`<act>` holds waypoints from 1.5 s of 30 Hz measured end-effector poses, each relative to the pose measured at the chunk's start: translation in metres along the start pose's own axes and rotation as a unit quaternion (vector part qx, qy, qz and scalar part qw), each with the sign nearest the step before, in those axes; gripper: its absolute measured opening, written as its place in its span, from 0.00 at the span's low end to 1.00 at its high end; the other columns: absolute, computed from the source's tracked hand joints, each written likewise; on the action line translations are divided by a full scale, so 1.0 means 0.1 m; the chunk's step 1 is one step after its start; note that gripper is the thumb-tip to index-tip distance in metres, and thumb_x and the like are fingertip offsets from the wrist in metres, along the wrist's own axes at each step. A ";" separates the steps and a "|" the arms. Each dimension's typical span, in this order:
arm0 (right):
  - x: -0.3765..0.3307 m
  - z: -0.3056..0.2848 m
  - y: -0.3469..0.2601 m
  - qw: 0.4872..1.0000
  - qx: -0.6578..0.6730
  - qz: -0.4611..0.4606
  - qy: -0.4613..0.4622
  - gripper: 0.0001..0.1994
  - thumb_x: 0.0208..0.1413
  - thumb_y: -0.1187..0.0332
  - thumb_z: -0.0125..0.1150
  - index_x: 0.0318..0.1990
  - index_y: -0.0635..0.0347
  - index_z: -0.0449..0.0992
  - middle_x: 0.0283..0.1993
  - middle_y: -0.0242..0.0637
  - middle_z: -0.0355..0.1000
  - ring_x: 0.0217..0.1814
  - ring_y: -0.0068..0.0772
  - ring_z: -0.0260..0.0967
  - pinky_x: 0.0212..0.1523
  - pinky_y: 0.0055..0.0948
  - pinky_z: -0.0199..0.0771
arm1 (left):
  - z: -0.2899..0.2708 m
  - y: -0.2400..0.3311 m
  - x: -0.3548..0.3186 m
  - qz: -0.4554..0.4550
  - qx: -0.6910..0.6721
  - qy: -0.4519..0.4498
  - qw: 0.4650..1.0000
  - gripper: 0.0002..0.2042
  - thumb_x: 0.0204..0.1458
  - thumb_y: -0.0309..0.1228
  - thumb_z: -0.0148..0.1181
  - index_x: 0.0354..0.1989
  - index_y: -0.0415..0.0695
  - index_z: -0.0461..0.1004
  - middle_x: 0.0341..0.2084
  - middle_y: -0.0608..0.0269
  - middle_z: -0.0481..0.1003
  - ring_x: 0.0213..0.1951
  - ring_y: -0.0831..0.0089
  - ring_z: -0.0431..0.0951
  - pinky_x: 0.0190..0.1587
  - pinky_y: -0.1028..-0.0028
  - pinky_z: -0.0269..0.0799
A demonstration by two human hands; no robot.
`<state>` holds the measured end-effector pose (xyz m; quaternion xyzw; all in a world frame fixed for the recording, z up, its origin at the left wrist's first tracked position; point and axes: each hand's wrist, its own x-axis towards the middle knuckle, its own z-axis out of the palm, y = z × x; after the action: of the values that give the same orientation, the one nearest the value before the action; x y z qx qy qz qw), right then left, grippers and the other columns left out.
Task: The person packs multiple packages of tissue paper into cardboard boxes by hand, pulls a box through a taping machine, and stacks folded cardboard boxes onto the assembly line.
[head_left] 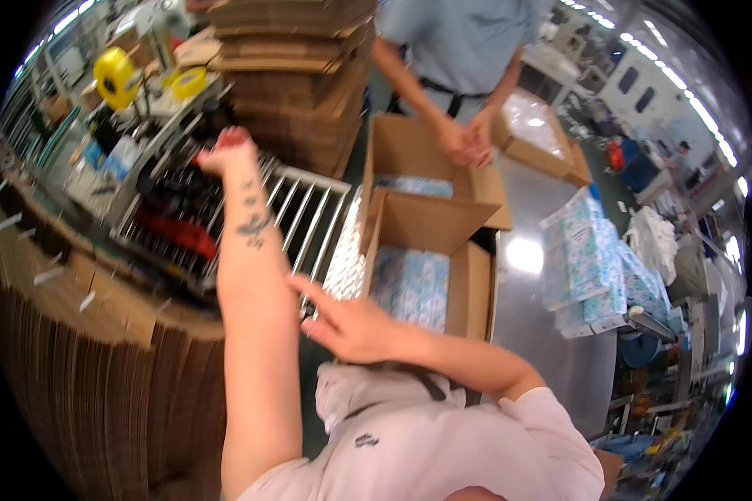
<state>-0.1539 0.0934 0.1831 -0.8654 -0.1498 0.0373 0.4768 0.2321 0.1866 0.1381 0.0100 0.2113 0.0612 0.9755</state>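
My left arm is stretched forward over a case-taping machine with rollers (305,209). At its end my left hand (228,150) is above the dark machine parts; its fingers are foreshortened and blurred, so their grip cannot be told. My right hand (355,327) is in front of my body, beside my left forearm, with fingers apart and nothing in them. Just to its right, an open cardboard box (468,292) holds blue-and-white patterned packs (411,288). Behind it stands a second open cardboard box (401,142), with similar packs (414,185) inside.
A co-worker's hands (468,142) meet above the far box. Stacked flat cartons (292,108) rise behind the rollers, and more (100,392) stand at my left. Patterned packs (585,259) are piled on the metal table (526,309). Yellow tape rolls (117,78) are at the far left.
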 end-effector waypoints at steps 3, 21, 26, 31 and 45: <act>0.08 0.01 -0.07 1.000 0.013 0.019 -0.015 0.30 0.60 0.54 0.45 0.66 0.49 0.45 0.21 0.45 0.70 0.25 0.52 0.70 0.28 0.42 0.69 | -0.11 0.10 0.11 0.013 -0.040 -0.028 0.999 0.18 0.45 0.47 0.42 0.18 0.42 0.62 0.14 0.61 0.63 0.16 0.67 0.64 0.19 0.71 0.61; 0.11 0.01 0.19 0.999 0.034 -0.021 -0.001 0.27 0.62 0.50 0.36 0.65 0.53 0.49 0.26 0.55 0.70 0.29 0.59 0.69 0.34 0.47 0.68 | -0.48 0.12 0.51 0.014 0.011 0.035 0.999 0.25 0.53 0.54 0.39 0.29 0.39 0.63 0.26 0.55 0.72 0.27 0.62 0.73 0.27 0.62 0.73; 0.03 -0.04 0.33 1.000 0.012 0.020 -0.005 0.27 0.63 0.50 0.34 0.67 0.45 0.45 0.30 0.51 0.73 0.29 0.56 0.70 0.34 0.46 0.69 | -0.60 -0.32 0.34 -0.007 0.047 0.061 0.997 0.29 0.54 0.56 0.34 0.25 0.38 0.66 0.20 0.56 0.72 0.22 0.64 0.73 0.26 0.66 0.73; -0.10 0.01 0.54 0.998 0.027 -0.017 0.060 0.26 0.63 0.51 0.34 0.66 0.48 0.47 0.28 0.52 0.71 0.27 0.55 0.68 0.31 0.46 0.67 | -0.72 -0.42 0.36 0.009 0.081 0.074 0.994 0.26 0.55 0.55 0.37 0.34 0.39 0.62 0.28 0.55 0.73 0.30 0.62 0.74 0.32 0.62 0.74; -0.46 -0.19 0.63 0.995 0.089 0.032 0.043 0.25 0.63 0.51 0.34 0.65 0.46 0.52 0.33 0.48 0.73 0.34 0.53 0.70 0.37 0.45 0.68 | -1.04 -0.89 0.00 -0.002 0.146 0.094 0.985 0.28 0.54 0.56 0.40 0.40 0.37 0.63 0.33 0.56 0.73 0.33 0.63 0.75 0.34 0.67 0.75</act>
<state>-0.1800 0.0330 0.1371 -0.8248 -0.0970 0.0284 0.5563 0.1994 0.0976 0.0392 0.1458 0.3084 0.0288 0.9396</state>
